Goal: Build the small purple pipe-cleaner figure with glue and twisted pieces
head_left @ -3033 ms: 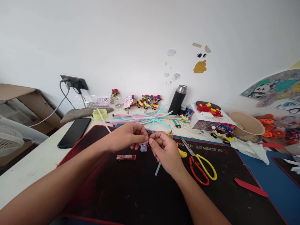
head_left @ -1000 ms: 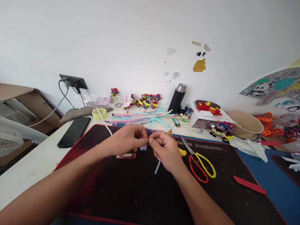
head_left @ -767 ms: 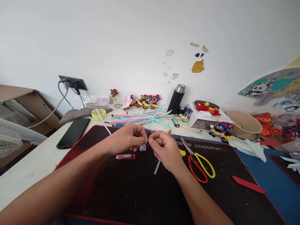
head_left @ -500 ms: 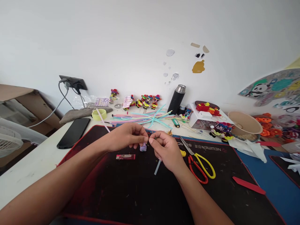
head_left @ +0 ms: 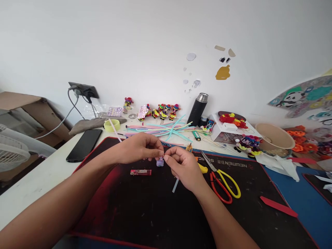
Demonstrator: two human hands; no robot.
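Note:
My left hand (head_left: pixel 142 148) and my right hand (head_left: pixel 183 168) meet above the dark mat, fingertips pinched almost together. Whatever lies between the fingertips is too small to make out. Just below and behind them is a small purple piece (head_left: pixel 160 162), partly covered by the fingers; whether it is held or resting cannot be seen. A pale pink strip (head_left: pixel 114 129) runs up and left from behind my left hand. Under my right hand a pale translucent stick (head_left: pixel 175 185) pokes out. A pink lighter (head_left: pixel 140 172) lies on the mat below my left hand.
Scissors (head_left: pixel 221 180) with red and yellow handles lie right of my hands, beside a yellow-handled item (head_left: pixel 202 168). Behind are pastel pipe cleaners (head_left: pixel 155 130), small figures (head_left: pixel 166 112) and a black flask (head_left: pixel 197 110). A phone (head_left: pixel 84 145) lies left; a red strip (head_left: pixel 278 206) lies right.
The whole view has shifted slightly, so things appear a little further right. Both hands keep their pinch at nearly the same spot, with the fingertips slightly altered.

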